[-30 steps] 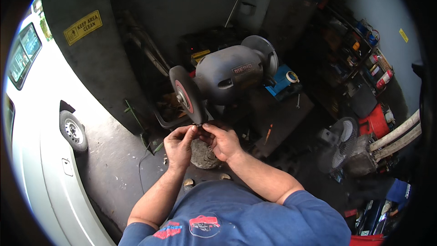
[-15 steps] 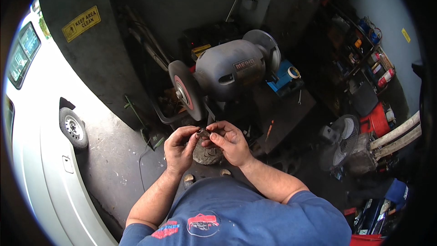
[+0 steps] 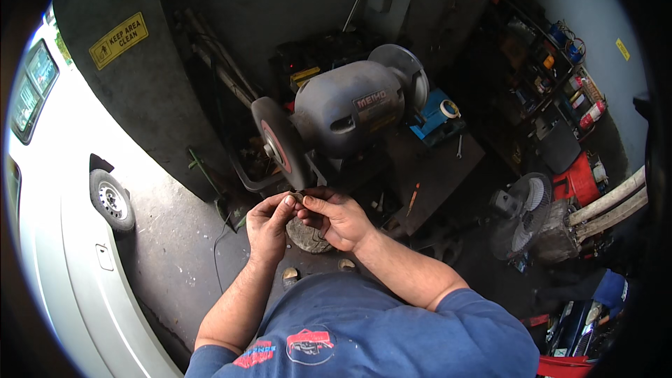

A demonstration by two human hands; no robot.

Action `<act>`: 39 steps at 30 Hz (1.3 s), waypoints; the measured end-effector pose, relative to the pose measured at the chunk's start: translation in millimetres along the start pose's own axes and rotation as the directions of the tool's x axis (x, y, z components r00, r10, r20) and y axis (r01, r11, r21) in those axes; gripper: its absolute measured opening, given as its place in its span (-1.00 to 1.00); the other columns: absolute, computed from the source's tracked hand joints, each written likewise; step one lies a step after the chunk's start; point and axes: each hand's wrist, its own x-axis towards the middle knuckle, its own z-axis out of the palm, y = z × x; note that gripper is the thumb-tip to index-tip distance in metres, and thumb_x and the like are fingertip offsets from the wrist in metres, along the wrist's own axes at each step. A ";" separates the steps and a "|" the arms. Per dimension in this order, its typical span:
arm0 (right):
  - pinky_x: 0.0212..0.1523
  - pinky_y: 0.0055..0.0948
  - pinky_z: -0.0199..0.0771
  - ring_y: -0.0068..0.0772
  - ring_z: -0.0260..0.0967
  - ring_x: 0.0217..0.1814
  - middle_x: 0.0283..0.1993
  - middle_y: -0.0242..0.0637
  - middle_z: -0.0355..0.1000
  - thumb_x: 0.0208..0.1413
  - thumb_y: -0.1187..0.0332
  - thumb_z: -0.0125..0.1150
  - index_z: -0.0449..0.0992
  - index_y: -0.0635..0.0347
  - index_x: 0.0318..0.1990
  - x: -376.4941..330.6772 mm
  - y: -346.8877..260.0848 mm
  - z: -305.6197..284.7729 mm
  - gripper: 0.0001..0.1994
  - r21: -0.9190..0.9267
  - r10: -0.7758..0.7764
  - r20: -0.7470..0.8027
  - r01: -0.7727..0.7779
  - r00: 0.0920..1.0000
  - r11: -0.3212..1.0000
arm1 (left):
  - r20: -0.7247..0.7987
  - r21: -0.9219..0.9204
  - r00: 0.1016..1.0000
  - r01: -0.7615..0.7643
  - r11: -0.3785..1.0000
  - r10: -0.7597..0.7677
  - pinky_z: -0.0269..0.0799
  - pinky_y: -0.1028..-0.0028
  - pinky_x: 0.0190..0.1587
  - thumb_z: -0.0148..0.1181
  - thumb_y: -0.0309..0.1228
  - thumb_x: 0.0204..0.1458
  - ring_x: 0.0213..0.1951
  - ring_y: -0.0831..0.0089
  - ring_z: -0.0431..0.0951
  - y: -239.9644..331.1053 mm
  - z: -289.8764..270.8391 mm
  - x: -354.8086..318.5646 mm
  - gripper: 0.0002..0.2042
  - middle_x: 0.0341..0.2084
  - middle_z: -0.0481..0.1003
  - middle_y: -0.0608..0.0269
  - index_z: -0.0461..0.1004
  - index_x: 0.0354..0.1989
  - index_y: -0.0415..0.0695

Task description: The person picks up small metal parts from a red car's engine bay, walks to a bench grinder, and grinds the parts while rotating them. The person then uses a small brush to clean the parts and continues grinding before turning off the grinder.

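The small, dull-dark, metal-looking piece (image 3: 299,197) is just by the lower rim of the round, dark-grey grinding wheel (image 3: 280,141), clamped between the bare left hand (image 3: 269,229) and bare right hand (image 3: 343,221); contact with the wheel cannot be told. Steadying it probably wants a firm two-sided pinch, skin clear of the rim. Its shape is mostly hidden.

Daylight enters from the left. The white van (image 3: 52,189) on that side is overexposed; its upper body merges in glare with the adjoining floor (image 3: 161,224). The far wall (image 3: 259,0) and the shelves (image 3: 535,91) at right are dim, with detail lost in shadow. My left hand (image 3: 268,227) and right hand (image 3: 344,221) are legible; the small part (image 3: 299,197) in them is dark and indistinct. Fisheye distortion curves the van; black vignetting surrounds my view.
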 end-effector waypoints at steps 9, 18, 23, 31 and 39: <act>-0.21 -0.62 0.55 -0.57 0.53 -0.21 -0.23 -0.34 0.56 0.19 0.41 0.21 0.57 0.21 -0.13 8.9 -0.4 -12.7 -0.85 0.056 0.035 0.023 -0.036 0.999 0.998 | -0.009 -0.084 0.996 0.090 0.992 -0.091 0.52 0.53 -0.15 0.32 -0.38 0.08 -0.33 0.51 0.57 -7.8 -1.3 9.9 -0.72 -0.37 0.58 0.16 0.53 -0.17 -0.38; -0.18 -0.57 0.57 -0.51 0.53 -0.19 -0.19 -0.29 0.55 0.19 0.42 0.21 0.55 0.24 -0.07 7.5 -1.3 -18.5 -0.81 -0.041 -0.031 -0.035 0.029 0.999 0.999 | 0.013 -0.073 0.994 0.105 0.992 -0.104 0.52 0.54 -0.16 0.30 -0.41 0.09 -0.33 0.51 0.58 -13.3 1.5 13.9 -0.75 -0.36 0.59 0.15 0.53 -0.17 -0.37; -0.13 -0.51 0.61 -0.45 0.53 -0.19 -0.14 -0.20 0.53 0.17 0.50 0.22 0.48 0.31 -0.03 -10.5 -4.6 -10.5 -0.78 -0.231 -0.250 0.001 0.243 0.968 0.942 | 0.091 -0.022 0.994 0.062 0.998 -0.060 0.51 0.53 -0.13 0.28 -0.44 0.10 -0.30 0.51 0.58 -14.1 4.6 4.9 -0.77 -0.35 0.59 0.17 0.54 -0.16 -0.35; -0.14 -0.52 0.60 -0.46 0.54 -0.21 -0.17 -0.22 0.53 0.17 0.49 0.23 0.48 0.31 -0.04 -6.7 -4.6 0.3 -0.78 -0.316 -0.191 0.013 0.185 0.982 0.930 | 0.072 -0.106 0.997 0.022 0.994 -0.014 0.51 0.52 -0.12 0.26 -0.46 0.11 -0.29 0.52 0.55 -11.7 -5.6 -2.2 -0.79 -0.33 0.58 0.19 0.52 -0.15 -0.33; -0.18 -0.60 0.55 -0.53 0.51 -0.23 -0.24 -0.31 0.54 0.20 0.36 0.21 0.56 0.24 -0.12 7.5 -8.4 -2.9 -0.82 -0.089 0.051 0.040 -0.047 0.998 0.995 | -0.017 0.063 0.999 -0.041 0.997 0.042 0.49 0.54 -0.17 0.28 -0.45 0.10 -0.35 0.55 0.55 5.3 0.3 2.4 -0.82 -0.40 0.58 0.22 0.55 -0.22 -0.33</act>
